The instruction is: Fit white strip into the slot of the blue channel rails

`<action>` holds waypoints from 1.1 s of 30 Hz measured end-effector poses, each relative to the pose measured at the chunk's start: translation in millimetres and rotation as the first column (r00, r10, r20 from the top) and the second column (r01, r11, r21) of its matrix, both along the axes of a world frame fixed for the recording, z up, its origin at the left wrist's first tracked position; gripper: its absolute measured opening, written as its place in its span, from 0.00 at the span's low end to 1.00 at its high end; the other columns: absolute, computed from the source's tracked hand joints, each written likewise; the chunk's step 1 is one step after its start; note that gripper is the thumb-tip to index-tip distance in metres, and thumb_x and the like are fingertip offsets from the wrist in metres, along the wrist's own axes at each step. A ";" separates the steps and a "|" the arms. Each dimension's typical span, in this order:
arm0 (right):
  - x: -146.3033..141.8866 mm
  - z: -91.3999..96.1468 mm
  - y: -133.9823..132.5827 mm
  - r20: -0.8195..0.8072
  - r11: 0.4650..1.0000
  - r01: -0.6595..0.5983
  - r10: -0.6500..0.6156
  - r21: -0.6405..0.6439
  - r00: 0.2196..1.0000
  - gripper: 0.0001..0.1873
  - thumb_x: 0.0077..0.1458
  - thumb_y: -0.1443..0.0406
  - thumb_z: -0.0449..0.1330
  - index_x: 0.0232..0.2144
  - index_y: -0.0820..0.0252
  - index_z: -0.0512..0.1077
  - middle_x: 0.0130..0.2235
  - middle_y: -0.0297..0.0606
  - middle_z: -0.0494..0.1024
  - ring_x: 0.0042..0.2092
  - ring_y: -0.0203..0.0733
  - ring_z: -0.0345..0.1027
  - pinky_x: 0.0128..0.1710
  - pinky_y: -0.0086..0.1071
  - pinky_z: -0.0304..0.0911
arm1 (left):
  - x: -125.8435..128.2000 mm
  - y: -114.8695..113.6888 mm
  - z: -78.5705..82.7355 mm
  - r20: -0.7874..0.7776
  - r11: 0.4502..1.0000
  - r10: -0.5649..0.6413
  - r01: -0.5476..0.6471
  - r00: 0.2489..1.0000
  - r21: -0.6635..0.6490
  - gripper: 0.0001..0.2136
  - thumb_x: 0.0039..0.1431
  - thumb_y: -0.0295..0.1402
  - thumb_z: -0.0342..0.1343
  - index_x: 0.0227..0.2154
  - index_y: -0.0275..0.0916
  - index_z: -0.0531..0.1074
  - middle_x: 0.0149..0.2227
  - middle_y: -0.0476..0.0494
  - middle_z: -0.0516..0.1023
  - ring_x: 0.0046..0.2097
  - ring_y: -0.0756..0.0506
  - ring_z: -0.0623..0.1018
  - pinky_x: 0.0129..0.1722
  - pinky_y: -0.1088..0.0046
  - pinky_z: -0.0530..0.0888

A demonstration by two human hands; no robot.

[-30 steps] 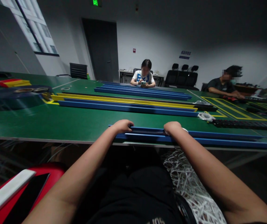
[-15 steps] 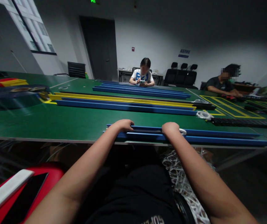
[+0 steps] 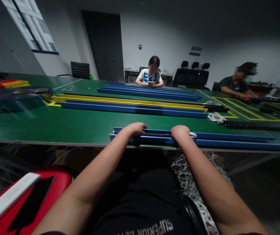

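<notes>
Two long blue channel rails (image 3: 228,141) lie side by side along the near edge of the green table. My left hand (image 3: 137,128) is at the back rail, near its left end, with fingers curled down; what is between them is hidden. Farther right, my right hand (image 3: 181,132) is closed over the same rail. A white ring-shaped roll (image 3: 193,134) sticks out from the right side of that hand and seems held in it. A dark strip (image 3: 158,133) runs inside the rail between my hands.
Beyond lie yellow and blue rails (image 3: 135,109), more blue rails (image 3: 149,93) and a clear-wrapped coil (image 3: 216,117). A large dark roll (image 3: 17,99) stands left. Two people sit across the table. A red stool (image 3: 54,186) holds a white device (image 3: 12,195) and a phone (image 3: 33,202).
My left hand has slid a little to the right along the rail. My right hand and the white roll stay in about the same place. The view has shifted slightly.
</notes>
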State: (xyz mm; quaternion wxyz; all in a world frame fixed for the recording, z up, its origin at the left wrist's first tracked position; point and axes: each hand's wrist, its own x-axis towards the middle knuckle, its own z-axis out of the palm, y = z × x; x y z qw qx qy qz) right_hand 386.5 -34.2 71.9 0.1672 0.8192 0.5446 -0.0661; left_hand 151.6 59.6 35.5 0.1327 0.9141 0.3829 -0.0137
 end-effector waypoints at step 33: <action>-0.5 1.6 -5.1 0.037 0.998 0.040 -0.042 0.046 0.998 0.19 0.57 0.68 0.54 0.49 0.65 0.76 0.52 0.58 0.74 0.53 0.52 0.70 0.48 0.41 0.66 | 74.7 -9.9 -1.6 0.048 0.994 -0.108 0.107 0.993 0.021 0.17 0.48 0.36 0.59 0.44 0.45 0.77 0.42 0.47 0.81 0.41 0.45 0.78 0.35 0.75 0.70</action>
